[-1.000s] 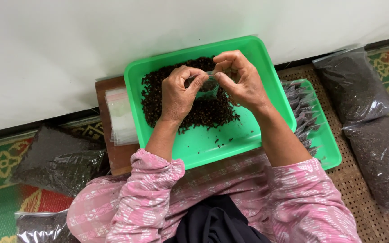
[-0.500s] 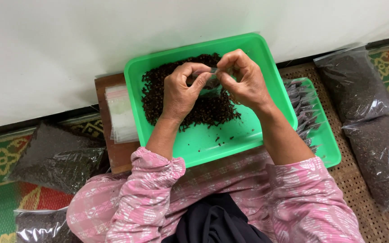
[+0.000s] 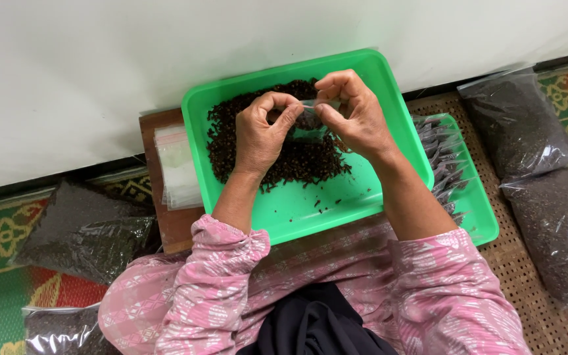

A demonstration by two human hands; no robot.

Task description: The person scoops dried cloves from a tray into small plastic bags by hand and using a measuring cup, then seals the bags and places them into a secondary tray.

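A green plastic tray (image 3: 336, 204) rests on a wooden board and holds a heap of small dark dried bits (image 3: 297, 161). Both hands hover over that heap. My left hand (image 3: 261, 135) and my right hand (image 3: 353, 112) each pinch one end of a small clear plastic pouch (image 3: 310, 113) stretched between them. Dark bits show inside the pouch. Fingers cover most of its top edge.
A stack of empty clear pouches (image 3: 175, 167) lies on the wooden board (image 3: 165, 223) left of the tray. A second green tray (image 3: 478, 210) at the right holds several filled pouches (image 3: 442, 158). Large bags of dark material lie at the right (image 3: 527, 125) and left (image 3: 80, 230). A white wall is behind.
Both hands stay over the heap; the fingers have shifted slightly along the pouch's top edge, with the hands a little closer together.
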